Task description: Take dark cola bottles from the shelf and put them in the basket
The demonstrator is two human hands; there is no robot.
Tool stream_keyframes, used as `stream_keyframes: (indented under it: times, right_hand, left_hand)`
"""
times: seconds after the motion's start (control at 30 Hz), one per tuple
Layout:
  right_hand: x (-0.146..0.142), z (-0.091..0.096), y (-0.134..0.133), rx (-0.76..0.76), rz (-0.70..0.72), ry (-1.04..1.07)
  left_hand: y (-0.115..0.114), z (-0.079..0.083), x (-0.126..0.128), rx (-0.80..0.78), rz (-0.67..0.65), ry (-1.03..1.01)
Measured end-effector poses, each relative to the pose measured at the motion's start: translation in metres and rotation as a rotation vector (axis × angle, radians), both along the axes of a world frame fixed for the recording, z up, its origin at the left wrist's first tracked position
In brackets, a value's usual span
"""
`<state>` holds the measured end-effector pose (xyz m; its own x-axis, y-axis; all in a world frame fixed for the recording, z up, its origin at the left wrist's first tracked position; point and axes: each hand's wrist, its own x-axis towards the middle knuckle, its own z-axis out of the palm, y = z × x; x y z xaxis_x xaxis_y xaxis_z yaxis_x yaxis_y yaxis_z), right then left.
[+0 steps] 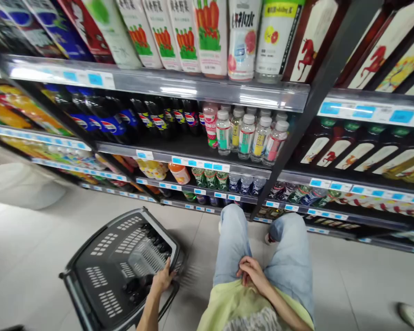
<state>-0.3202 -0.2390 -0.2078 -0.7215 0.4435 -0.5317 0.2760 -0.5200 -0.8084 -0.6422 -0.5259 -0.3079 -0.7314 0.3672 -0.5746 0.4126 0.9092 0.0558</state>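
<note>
My left hand (pixel 163 277) rests at the right rim of a grey shopping basket (pixel 122 230) on the floor. Its index finger points along the rim, while the other fingers look curled around the edge, partly out of sight. Inside the basket lie several dark bottle-like items (pixel 155 240), too blurred to name, with another dark cluster (pixel 136 288) nearer me. My right hand (pixel 251 270) lies in my lap over the yellow-green shirt (pixel 224 303), fingers loosely bent and partly spread, holding nothing that I can see.
Shelves of drinks stand right in front of my knees. Cola bottles (pixel 103 115) and small clear-capped bottles (pixel 246 135) fill the middle shelf, below juice cartons (pixel 210 39). A dark upright post (pixel 296 124) divides the shelving. A shoe (pixel 412 316) shows at lower right.
</note>
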Motion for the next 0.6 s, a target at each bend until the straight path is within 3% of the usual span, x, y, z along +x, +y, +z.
stream_keyframes:
  times: [0.3, 0.47, 0.6]
  right_hand:
    - [-0.002, 0.008, 0.005, -0.003, 0.004, -0.019]
    - [0.0, 0.005, 0.008, 0.015, -0.016, -0.047]
    - [0.006, -0.005, 0.011, 0.059, -0.039, -0.094]
  left_hand:
    - [0.015, 0.0, -0.025, 0.07, 0.11, 0.053]
    - [0.015, -0.007, -0.019, 0.131, 0.139, 0.123]
    - [0.015, -0.011, -0.008, 0.282, 0.227, 0.201]
